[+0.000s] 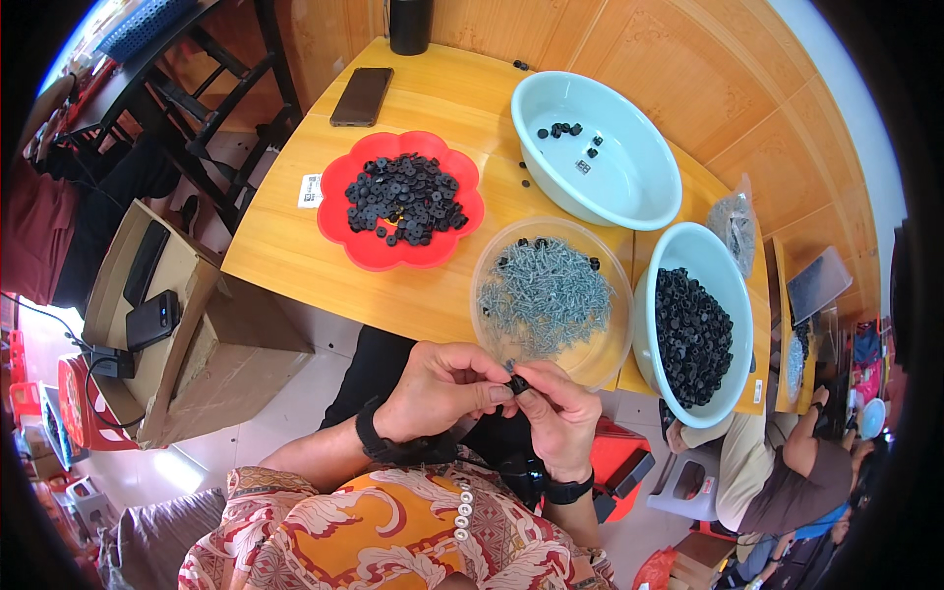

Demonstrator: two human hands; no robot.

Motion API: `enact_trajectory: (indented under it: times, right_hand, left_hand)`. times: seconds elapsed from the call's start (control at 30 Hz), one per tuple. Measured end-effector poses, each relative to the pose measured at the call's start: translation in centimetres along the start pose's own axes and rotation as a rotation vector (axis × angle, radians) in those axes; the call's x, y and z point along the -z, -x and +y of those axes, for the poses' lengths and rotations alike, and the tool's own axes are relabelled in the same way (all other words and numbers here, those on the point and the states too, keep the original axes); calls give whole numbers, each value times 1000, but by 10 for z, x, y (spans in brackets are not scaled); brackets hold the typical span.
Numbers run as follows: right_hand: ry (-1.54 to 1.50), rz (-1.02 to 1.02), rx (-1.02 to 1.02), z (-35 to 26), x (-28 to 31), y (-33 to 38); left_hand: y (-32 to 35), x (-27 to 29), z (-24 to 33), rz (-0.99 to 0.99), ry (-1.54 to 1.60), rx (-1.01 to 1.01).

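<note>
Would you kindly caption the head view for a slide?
Left hand and right hand hold a small black part near a clear bowl of silvery screws.

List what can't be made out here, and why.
Head view, black piece: too small, partly covered by left hand and right hand.
Head view, black cylinder: cut off by the upper edge.
Head view, clear bowl: floor mostly hidden under screws.

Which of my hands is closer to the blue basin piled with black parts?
Right. Your right hand is left of the basin, apart from it; your left hand is farther left, beyond the right hand.
</note>
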State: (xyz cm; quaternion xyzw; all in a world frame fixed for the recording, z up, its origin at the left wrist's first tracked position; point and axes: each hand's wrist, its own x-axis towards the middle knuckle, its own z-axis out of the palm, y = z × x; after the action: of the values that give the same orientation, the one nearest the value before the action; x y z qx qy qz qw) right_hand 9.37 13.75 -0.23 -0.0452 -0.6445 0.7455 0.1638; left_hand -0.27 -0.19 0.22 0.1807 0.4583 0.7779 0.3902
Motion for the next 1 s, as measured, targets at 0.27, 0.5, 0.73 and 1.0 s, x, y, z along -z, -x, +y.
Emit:
enact_trajectory:
  times: [0.27,0.5,0.73,1.0]
  right_hand:
    - [126,10,43,-5,-5,0]
    - [207,16,67,-5,-6,1]
    - [195,4,67,-3,-5,2]
    - [129,15,100,1,-5,3]
  left_hand:
    - [0,0,3,7,9,38]
    - [0,0,6,34,24,79]
    - [-3,4,10,5,-22,163]
    - [-4,3,9,-38,10,145]
